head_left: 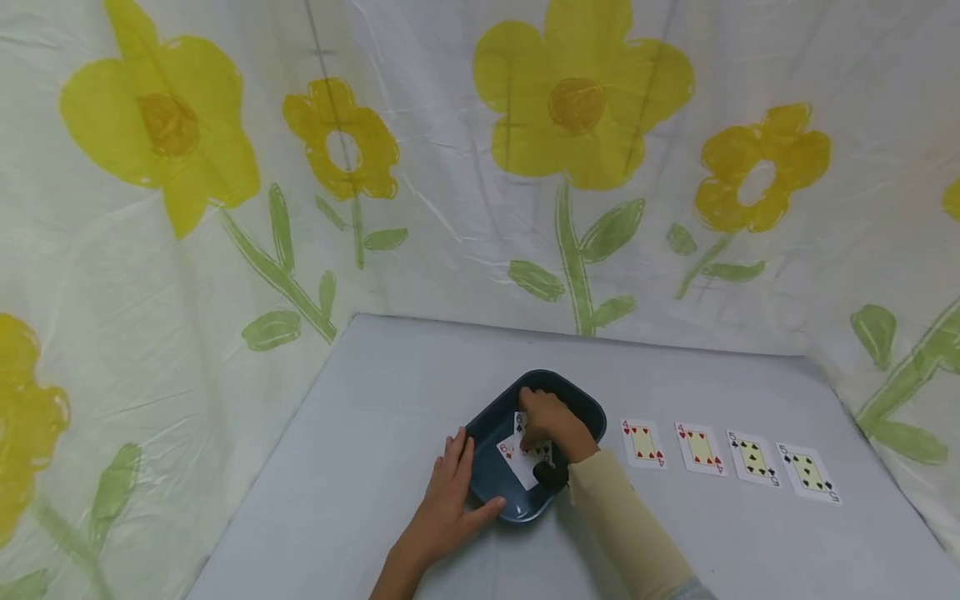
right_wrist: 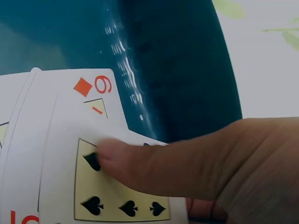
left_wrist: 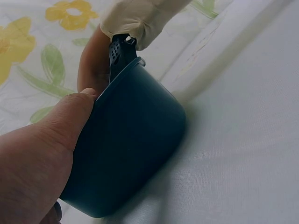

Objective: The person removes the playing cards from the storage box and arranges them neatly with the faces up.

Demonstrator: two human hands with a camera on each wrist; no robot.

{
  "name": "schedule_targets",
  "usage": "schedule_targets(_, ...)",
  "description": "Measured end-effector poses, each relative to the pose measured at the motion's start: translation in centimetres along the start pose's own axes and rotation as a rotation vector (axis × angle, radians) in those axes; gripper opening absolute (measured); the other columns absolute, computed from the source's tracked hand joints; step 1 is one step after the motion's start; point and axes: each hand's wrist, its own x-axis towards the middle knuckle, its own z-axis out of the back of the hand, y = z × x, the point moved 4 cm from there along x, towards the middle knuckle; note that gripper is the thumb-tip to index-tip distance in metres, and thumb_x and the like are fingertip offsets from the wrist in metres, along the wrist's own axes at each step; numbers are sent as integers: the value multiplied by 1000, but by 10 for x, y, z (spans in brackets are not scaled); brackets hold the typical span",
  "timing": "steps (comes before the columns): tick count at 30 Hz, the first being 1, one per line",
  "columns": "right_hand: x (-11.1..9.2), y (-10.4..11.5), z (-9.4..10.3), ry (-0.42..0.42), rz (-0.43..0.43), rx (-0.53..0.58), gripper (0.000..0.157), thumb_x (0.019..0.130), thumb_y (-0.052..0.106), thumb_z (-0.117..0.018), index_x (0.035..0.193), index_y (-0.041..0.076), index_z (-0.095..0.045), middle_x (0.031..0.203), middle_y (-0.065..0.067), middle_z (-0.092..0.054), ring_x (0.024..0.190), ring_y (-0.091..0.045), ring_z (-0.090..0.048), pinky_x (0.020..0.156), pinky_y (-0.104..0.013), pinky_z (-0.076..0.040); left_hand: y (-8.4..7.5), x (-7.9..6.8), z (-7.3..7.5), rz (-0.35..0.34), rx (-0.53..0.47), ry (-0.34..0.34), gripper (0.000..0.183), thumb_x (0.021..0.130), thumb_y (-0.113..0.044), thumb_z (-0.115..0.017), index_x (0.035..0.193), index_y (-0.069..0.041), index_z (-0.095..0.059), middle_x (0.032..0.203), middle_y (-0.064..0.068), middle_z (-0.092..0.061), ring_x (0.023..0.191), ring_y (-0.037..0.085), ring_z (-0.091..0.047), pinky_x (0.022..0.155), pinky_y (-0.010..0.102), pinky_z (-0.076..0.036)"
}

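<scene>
Left hand (head_left: 442, 504) is resting against the blue tray (head_left: 491, 481), lower centre, fingers extended. Six of diamonds (head_left: 527, 482) is lying inside; right hand (head_left: 551, 421) is pinching a spade card (right_wrist: 117, 200) over it, thumb on top. Two red fours (head_left: 642, 443), two black fives (head_left: 753, 458) are lying lower right.

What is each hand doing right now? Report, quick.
Left hand: open, resting against the tray.
Right hand: closed, pinching a spade card between thumb and fingers.
</scene>
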Motion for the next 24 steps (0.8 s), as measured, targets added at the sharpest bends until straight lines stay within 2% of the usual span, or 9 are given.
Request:
schedule_targets(3,0,-1,1,-37,15,29,42,73,1,-86,102,8,-57,90,-8,-59,80,-23,-56,71,-41,-52,0,0,0,7,9,0,98,93,-53,-66,159,0,-17,167,13,-1,151,39,0,117,60,-11)
schedule_targets(6,0,-6,3,-53,11,97,33,79,-8,-72,104,8,-58,95,-8,-61,79,-22,-55,67,-38,-51,0,0,-1,22,14,0,98,93,-54,-65,159,-1,-18,168,11,-1,151,37,1,118,58,-10)
schedule_targets(9,-2,-14,7,-51,12,180,36,80,-13,-59,109,8,-60,101,-9,-62,80,-23,-55,66,-36,-49,0,0,0,34,19,-1,98,92,-56,-64,159,-1,-19,168,11,-3,152,37,0,118,58,-11)
schedule_targets(12,-5,-23,14,-44,44,264,35,84,-12,-51,113,7,-61,104,-11,-62,83,-24,-56,68,-37,-50,-2,0,0,41,22,0,98,92,-58,-64,159,-2,-20,168,11,-3,152,36,0,118,58,-11)
schedule_targets(19,-27,-39,39,-61,125,361,27,93,-8,-49,111,0,-66,104,-12,-65,93,-26,-59,80,-45,-51,-3,1,0,39,31,3,98,92,-56,-66,159,0,-20,167,12,-4,151,38,-1,118,58,-11)
schedule_targets(24,-47,-51,60,-109,103,464,22,96,-6,-50,111,1,-65,102,-13,-64,89,-26,-58,75,-41,-51,-3,1,0,54,32,-2,99,91,-55,-67,159,-1,-20,168,11,-5,151,38,-2,118,57,-11)
